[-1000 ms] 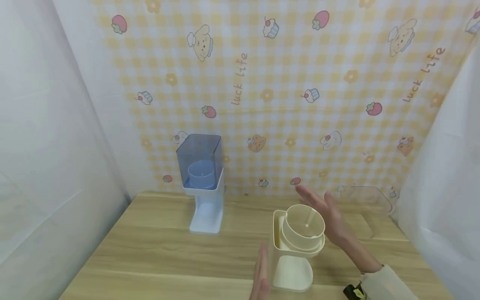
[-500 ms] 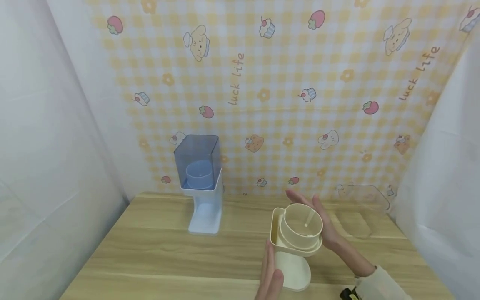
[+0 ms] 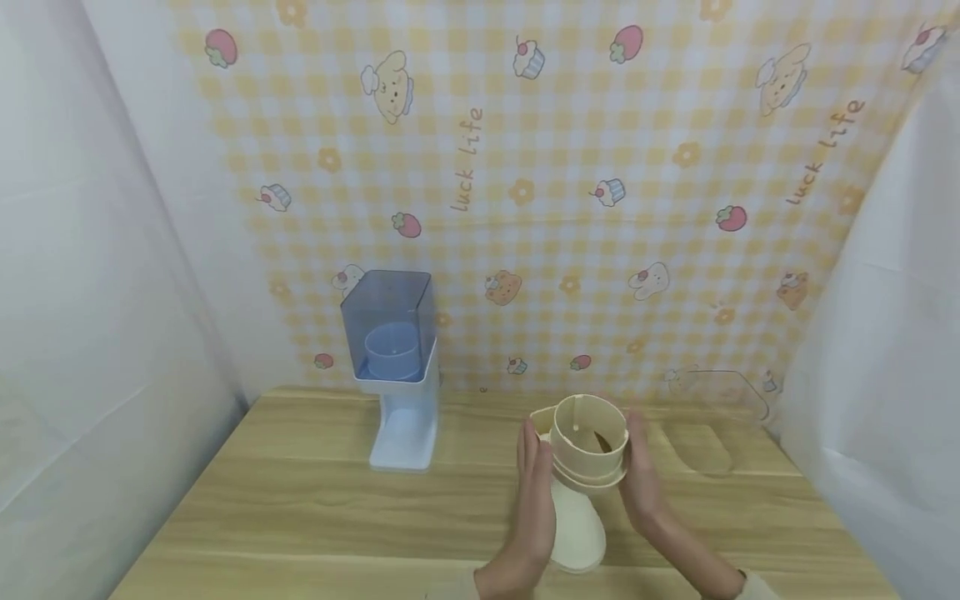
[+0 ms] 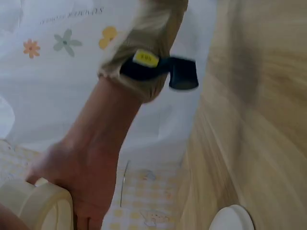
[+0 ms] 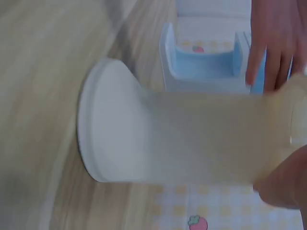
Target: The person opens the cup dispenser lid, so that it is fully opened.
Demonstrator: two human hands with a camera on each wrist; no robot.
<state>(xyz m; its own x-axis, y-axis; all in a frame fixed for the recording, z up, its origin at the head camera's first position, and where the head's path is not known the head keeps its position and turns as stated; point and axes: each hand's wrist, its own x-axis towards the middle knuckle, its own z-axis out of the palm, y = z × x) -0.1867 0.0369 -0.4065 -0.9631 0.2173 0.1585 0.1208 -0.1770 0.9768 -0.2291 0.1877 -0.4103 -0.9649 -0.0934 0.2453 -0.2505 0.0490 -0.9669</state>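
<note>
A cream dispenser stand (image 3: 576,533) with a round cup (image 3: 588,450) on its top tray is near the front of the table, right of centre. My left hand (image 3: 532,508) holds the tray from the left, its thumb on the near side. From the right, my right hand (image 3: 641,492) grips the cup and tray, with its fingers mostly hidden behind the cup. In the right wrist view, the neck (image 5: 201,134) rises from a rounded foot (image 5: 115,129) by the table surface. I cannot tell whether the foot is lifted.
A blue-and-white dispenser (image 3: 401,425) with a smoky see-through box (image 3: 390,308) stands at the back left. Towards the back right lies a clear plastic cover (image 3: 705,450). A patterned cloth (image 3: 480,250) hangs behind the wooden table (image 3: 315,500), and white sheets hang at both sides.
Both hands have come inward, from beside the dispenser stand to holding it. The stand and its cup have turned and look more tilted. The view has shifted slightly.
</note>
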